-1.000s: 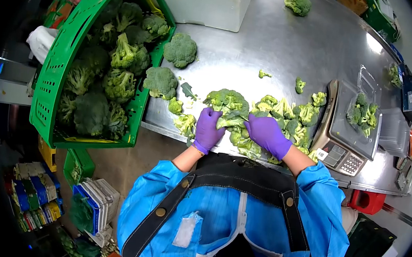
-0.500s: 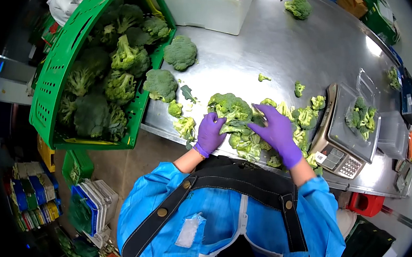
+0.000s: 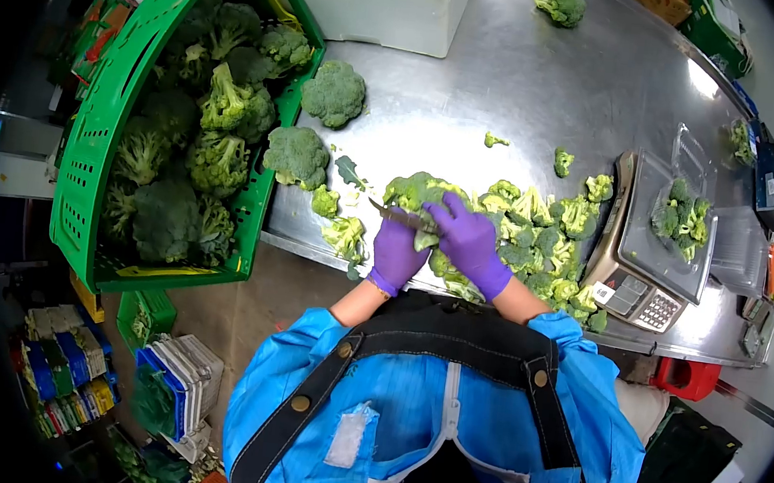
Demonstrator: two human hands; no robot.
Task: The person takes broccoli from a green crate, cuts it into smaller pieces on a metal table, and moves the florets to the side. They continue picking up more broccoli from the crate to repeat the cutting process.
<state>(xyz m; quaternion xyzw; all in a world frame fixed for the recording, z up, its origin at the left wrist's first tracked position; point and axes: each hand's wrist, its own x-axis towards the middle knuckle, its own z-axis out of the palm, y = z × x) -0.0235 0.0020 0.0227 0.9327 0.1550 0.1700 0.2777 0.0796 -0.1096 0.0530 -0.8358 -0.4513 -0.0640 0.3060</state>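
Observation:
In the head view, a broccoli head (image 3: 415, 189) is held low over the steel table's near edge. My purple-gloved left hand (image 3: 400, 254) is closed around its near side, some fingers hidden. A knife (image 3: 392, 212) lies across the broccoli, its dark blade pointing left. My right hand (image 3: 474, 248), also in a purple glove, is closed at the knife's right end; the handle is hidden in it. Cut florets (image 3: 536, 242) are heaped just right of my right hand. Two whole broccoli heads (image 3: 298, 157) and small trimmings (image 3: 344, 235) lie to the left.
A green crate (image 3: 86, 171) full of broccoli stands at the left, tilted. Behind is a white foam box (image 3: 381, 8) with greens. On the right, a scale (image 3: 647, 299) bears a clear tray of florets (image 3: 683, 219). Stacked clear containers (image 3: 738, 252) stand beyond it.
My right hand has moved left and closed in on the broccoli. The knife blade now shows across it, and more of the floret heap is uncovered.

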